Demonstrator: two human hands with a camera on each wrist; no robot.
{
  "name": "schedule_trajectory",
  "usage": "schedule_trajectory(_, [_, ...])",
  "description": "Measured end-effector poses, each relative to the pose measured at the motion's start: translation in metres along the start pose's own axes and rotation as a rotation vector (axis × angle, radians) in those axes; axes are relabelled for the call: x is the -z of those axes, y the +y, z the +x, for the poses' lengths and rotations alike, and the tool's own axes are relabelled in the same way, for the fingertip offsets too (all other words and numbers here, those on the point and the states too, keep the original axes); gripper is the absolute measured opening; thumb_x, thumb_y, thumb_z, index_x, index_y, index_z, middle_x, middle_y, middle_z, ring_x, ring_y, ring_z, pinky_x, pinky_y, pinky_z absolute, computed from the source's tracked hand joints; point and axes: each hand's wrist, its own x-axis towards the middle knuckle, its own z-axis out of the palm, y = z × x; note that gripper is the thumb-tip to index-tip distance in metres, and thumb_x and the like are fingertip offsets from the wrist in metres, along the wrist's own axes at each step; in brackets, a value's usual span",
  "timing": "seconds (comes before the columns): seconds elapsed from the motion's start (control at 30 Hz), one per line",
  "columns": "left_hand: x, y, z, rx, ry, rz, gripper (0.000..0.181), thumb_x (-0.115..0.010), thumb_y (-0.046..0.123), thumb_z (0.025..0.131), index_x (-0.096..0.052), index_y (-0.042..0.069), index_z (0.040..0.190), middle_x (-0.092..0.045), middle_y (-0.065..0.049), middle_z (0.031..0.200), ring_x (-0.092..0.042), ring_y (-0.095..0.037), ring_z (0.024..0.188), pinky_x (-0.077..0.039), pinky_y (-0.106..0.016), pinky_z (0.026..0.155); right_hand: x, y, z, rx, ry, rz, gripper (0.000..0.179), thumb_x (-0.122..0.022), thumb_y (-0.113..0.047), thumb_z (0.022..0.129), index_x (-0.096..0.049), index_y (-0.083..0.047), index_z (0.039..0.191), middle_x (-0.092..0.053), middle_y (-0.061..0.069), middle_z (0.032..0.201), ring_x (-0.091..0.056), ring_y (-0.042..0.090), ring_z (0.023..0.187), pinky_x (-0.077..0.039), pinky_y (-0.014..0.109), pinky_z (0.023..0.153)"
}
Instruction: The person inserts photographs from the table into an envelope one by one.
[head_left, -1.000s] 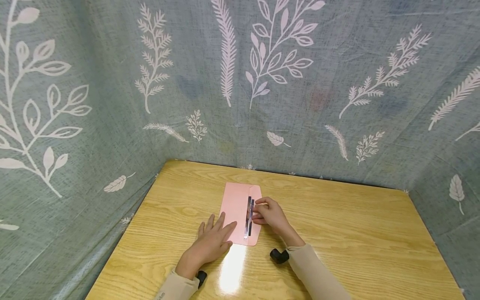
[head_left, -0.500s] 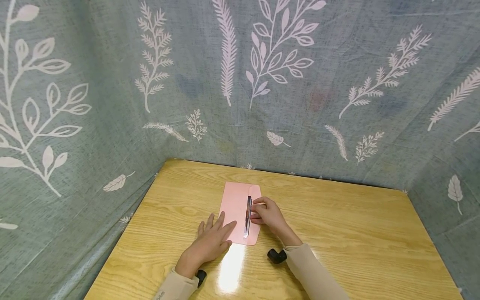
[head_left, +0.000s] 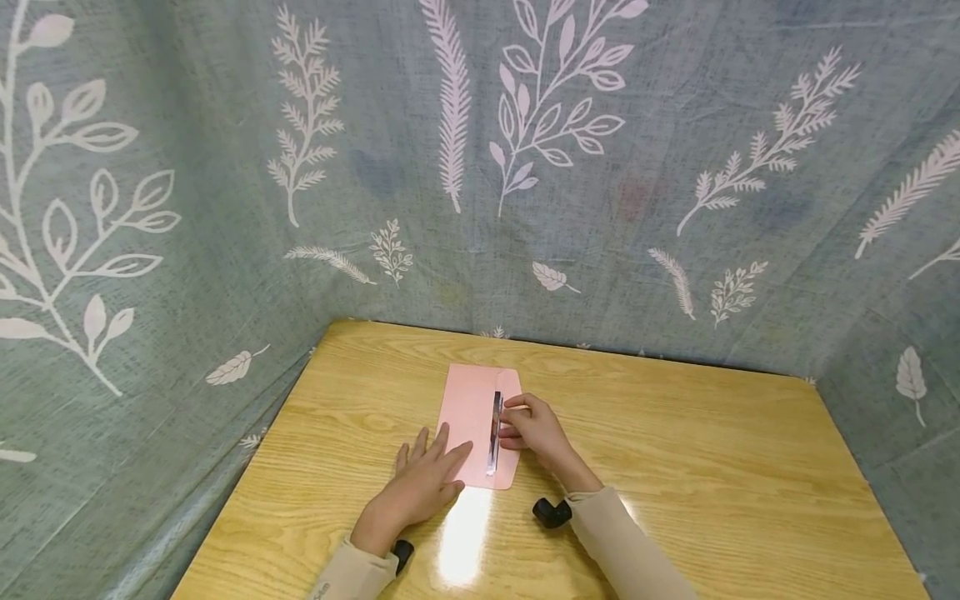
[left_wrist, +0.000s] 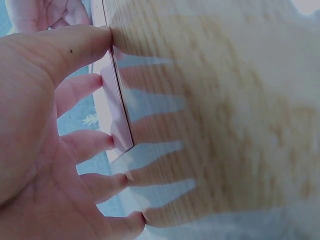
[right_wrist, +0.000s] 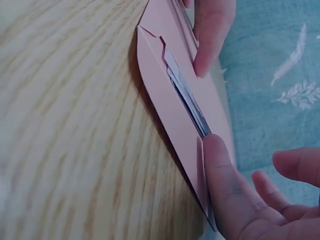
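Observation:
A pink envelope (head_left: 468,396) lies on the wooden table, its flap side facing right. Thin picture cards (head_left: 496,421) stick out of its opening as a narrow strip; the rest of them is hidden inside. My left hand (head_left: 420,487) rests with spread fingers on the envelope's near left part, and in the left wrist view the thumb meets its edge (left_wrist: 117,95). On the right, my right hand (head_left: 540,429) touches the cards' outer edge with its fingertips. The right wrist view has one fingertip (right_wrist: 216,147) against the end of the card stack (right_wrist: 185,95).
The wooden table (head_left: 675,450) reaches back to a grey-green curtain (head_left: 480,250) with white leaf prints, which also hangs along both sides. Black wrist mounts (head_left: 552,512) sit at the beige sleeves (head_left: 626,542). A bright light reflection lies before the envelope.
The cards have slid left, deeper into the envelope, and a narrower strip shows. My right hand has shifted slightly left with them. The left hand has stayed in place.

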Motion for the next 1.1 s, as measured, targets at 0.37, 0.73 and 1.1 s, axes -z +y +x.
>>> schedule_trajectory(0.37, [0.002,-0.002,0.001,-0.004,-0.017,0.038,0.058,-0.062,0.032,0.100,-0.042,0.024,0.154,-0.017,-0.021,0.163,-0.009,-0.053,0.146,-0.010,-0.074,0.109,0.000,0.007,-0.002,-0.002,0.018,-0.017,0.028,-0.054,-0.008,0.101,-0.054,0.007,0.125,-0.067,0.021,0.104,-0.071,0.031,0.083,-0.060,0.040,0.070])
schedule_trajectory(0.73, [0.000,-0.006,0.007,-0.009,-0.005,0.051,0.058,-0.064,0.032,0.099,-0.043,0.024,0.153,-0.018,-0.021,0.163,-0.011,-0.053,0.145,-0.012,-0.074,0.109,0.001,0.007,-0.003,0.012,0.028,-0.011,0.029,-0.056,-0.009,0.101,-0.055,0.009,0.124,-0.066,0.025,0.106,-0.070,0.035,0.086,-0.060,0.041,0.073])
schedule_trajectory(1.1, [0.012,-0.009,0.004,-0.037,0.089,0.089,0.060,-0.063,0.035,0.099,-0.043,0.020,0.154,-0.027,-0.021,0.160,-0.024,-0.048,0.144,-0.024,-0.069,0.109,0.014,-0.004,-0.013,0.104,0.045,0.025,0.029,-0.055,-0.006,0.102,-0.055,0.012,0.125,-0.064,0.028,0.109,-0.067,0.037,0.093,-0.057,0.048,0.083])
